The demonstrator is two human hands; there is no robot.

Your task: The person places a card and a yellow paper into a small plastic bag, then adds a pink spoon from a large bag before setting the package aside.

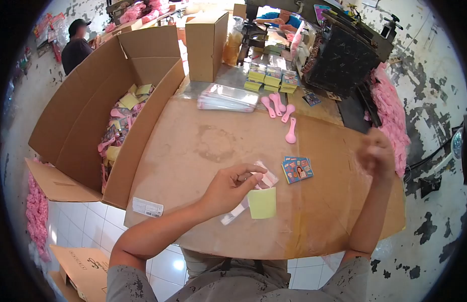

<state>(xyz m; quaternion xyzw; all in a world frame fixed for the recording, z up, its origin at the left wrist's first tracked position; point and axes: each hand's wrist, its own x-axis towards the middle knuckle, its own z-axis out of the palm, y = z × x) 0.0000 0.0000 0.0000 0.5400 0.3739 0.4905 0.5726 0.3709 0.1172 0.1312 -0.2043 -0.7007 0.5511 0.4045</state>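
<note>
My left hand (228, 187) is closed, thumb and fingertips pinched at a clear plastic packet (268, 179) with something pinkish in it. Just below the fingertips is a square of yellow-green paper (262, 203). A strip of clear plastic (235, 213) shows under the hand on the cardboard-covered table (193, 176). Raised over the table's right side, my right hand (376, 154) is smeared by motion, and its fingers are not distinct. Between the hands lies a small stack of blue printed cards (297, 170). Several pink spoons (291, 132) lie farther back.
Clear plastic sleeves (227, 97) lie at the back, beside bundled cards (271, 77). A large open carton (82, 103) stands on the left, holding packed items. An upright box (207, 48) and a dark machine (340, 60) stand behind. Two other people (77, 49) are in the background.
</note>
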